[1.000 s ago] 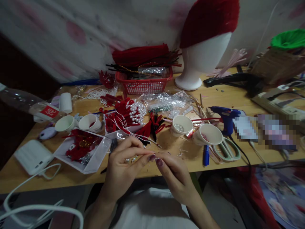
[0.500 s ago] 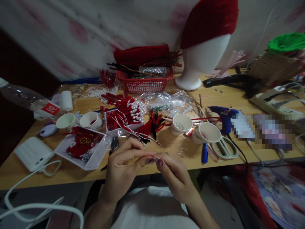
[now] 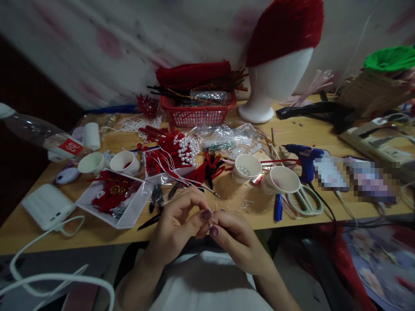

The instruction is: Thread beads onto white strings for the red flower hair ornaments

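Note:
Just in front of the table edge, my left hand and my right hand meet, each with thumb and forefinger pinched. Between their fingertips shows a thin white thread, tiny and partly hidden by the fingers. Beyond the hands lie red plush pieces with white pearl beads and several white cords. Two paper cups stand to the right: one with pale beads, one with pink beads. A white tray left of my hands holds red plush pieces.
Green-handled scissors, a blue marker and a blue glue gun lie at right. At the back stand a red basket and a white foam head with a red cap. A power bank with a white cable sits at left.
My left fingers have curled inward, and the thumb has risen to the fingertips. My right fingertips have dropped slightly, and a little of the strand now shows between the hands.

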Action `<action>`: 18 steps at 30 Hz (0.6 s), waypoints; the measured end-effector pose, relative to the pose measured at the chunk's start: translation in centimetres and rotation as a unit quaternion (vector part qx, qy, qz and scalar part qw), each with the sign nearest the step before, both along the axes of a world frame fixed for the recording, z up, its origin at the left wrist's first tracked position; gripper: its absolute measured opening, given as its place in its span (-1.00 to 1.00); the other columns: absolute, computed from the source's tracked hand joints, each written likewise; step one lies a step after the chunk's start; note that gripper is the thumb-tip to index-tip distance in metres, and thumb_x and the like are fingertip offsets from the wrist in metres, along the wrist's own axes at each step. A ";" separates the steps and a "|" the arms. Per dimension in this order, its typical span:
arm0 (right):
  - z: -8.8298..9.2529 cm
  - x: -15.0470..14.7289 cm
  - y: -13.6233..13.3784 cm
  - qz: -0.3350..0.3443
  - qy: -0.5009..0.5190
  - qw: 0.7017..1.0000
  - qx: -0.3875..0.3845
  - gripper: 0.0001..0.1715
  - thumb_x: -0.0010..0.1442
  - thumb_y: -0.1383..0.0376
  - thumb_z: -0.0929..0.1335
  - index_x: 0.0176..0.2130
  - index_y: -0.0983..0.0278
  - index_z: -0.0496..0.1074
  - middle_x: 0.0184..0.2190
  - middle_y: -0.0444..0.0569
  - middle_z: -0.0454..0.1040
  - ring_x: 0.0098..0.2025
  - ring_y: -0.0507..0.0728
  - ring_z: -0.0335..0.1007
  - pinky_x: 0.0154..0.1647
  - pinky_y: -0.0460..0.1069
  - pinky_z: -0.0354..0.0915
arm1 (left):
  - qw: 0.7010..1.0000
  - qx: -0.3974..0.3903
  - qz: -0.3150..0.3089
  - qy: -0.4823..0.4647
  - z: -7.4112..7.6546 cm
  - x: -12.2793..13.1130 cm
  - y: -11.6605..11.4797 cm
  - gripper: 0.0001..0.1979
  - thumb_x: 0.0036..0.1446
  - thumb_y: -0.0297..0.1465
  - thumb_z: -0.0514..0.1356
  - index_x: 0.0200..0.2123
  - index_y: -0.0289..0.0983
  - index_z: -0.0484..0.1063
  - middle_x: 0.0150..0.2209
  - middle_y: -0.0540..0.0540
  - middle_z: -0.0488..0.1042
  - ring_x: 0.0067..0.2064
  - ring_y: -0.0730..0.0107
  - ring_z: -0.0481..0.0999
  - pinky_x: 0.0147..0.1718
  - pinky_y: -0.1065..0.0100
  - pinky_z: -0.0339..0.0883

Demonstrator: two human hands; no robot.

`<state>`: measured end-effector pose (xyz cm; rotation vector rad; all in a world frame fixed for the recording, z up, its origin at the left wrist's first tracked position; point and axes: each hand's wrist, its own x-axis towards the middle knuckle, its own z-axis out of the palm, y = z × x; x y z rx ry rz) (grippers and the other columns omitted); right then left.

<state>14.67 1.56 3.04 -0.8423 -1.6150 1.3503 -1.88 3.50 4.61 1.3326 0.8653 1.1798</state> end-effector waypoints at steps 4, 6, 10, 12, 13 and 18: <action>-0.2 -0.1 0.0 -0.003 -0.004 1.000 -0.019 -0.52 0.43 0.06 0.24 -0.30 0.26 0.57 -0.47 -0.09 0.47 -0.41 0.05 0.38 -0.36 -0.08 0.28 | 0.980 -0.112 0.009 -0.165 -0.2 0.5 0.3 -0.88 0.20 -0.30 0.32 -0.35 -0.20 0.53 -0.38 -0.03 0.55 -0.24 0.37 0.55 -0.19 0.40 0.42; -0.5 -0.1 0.0 -0.018 -0.005 0.999 -0.029 -0.58 0.43 0.10 0.26 -0.29 0.25 0.56 -0.44 -0.10 0.48 -0.39 0.05 0.39 -0.34 -0.08 0.28 | 0.960 -0.165 0.017 -0.226 -0.2 0.7 0.5 -0.89 0.17 -0.32 0.35 -0.35 -0.19 0.51 -0.47 0.03 0.54 -0.33 0.44 0.56 -0.24 0.43 0.46; -1.3 -0.3 0.2 -0.071 0.025 0.997 0.018 -0.75 0.39 0.19 0.33 -0.26 0.20 0.55 -0.31 -0.07 0.43 -0.20 0.10 0.38 -0.13 -0.02 0.31 | 0.946 -0.193 0.046 -0.256 0.0 1.2 0.7 -0.81 0.08 -0.31 0.42 -0.36 -0.22 0.48 -0.54 0.09 0.49 -0.45 0.54 0.52 -0.40 0.54 0.44; -1.5 -0.4 0.3 -0.096 0.017 0.994 0.043 -0.82 0.36 0.21 0.36 -0.22 0.16 0.57 -0.22 -0.03 0.41 -0.09 0.15 0.36 -0.02 0.05 0.30 | 0.949 -0.179 0.074 -0.247 0.1 1.6 0.7 -0.78 0.05 -0.29 0.44 -0.38 -0.24 0.47 -0.55 0.09 0.49 -0.47 0.56 0.51 -0.46 0.58 0.41; -1.6 -0.4 0.3 -0.105 0.001 0.993 0.052 -0.84 0.35 0.21 0.37 -0.22 0.15 0.58 -0.18 -0.02 0.41 -0.04 0.17 0.34 0.03 0.08 0.28 | 0.951 -0.168 0.090 -0.243 0.1 1.7 0.7 -0.77 0.05 -0.29 0.44 -0.39 -0.24 0.47 -0.55 0.09 0.49 -0.48 0.58 0.50 -0.46 0.60 0.40; -1.4 0.1 0.4 -0.131 -0.057 0.988 0.061 -0.81 0.34 0.26 0.37 -0.27 0.18 0.60 -0.21 0.00 0.47 -0.08 0.19 0.37 0.00 0.11 0.25 | 0.952 -0.112 0.155 -0.240 0.8 1.5 1.5 -0.76 0.04 -0.30 0.45 -0.39 -0.25 0.46 -0.58 0.13 0.44 -0.50 0.59 0.49 -0.37 0.54 0.49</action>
